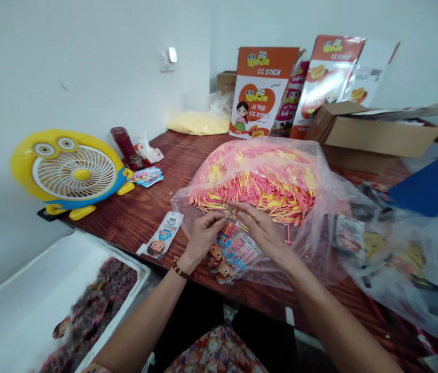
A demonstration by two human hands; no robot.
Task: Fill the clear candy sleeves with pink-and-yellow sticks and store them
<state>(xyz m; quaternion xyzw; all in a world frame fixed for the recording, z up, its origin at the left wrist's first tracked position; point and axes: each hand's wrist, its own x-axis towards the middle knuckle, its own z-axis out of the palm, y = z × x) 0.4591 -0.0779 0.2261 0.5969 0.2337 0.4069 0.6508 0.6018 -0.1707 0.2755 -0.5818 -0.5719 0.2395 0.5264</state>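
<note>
Pinching a printed packet [224, 239] in the left hand [202, 235].

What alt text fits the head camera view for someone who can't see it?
A person's left hand and right hand are close together over printed packets, before a clear bag heaped with pink and yellow sticks on a table. A yellow fan stands at the picture's left, with boxes behind the bag.
</note>
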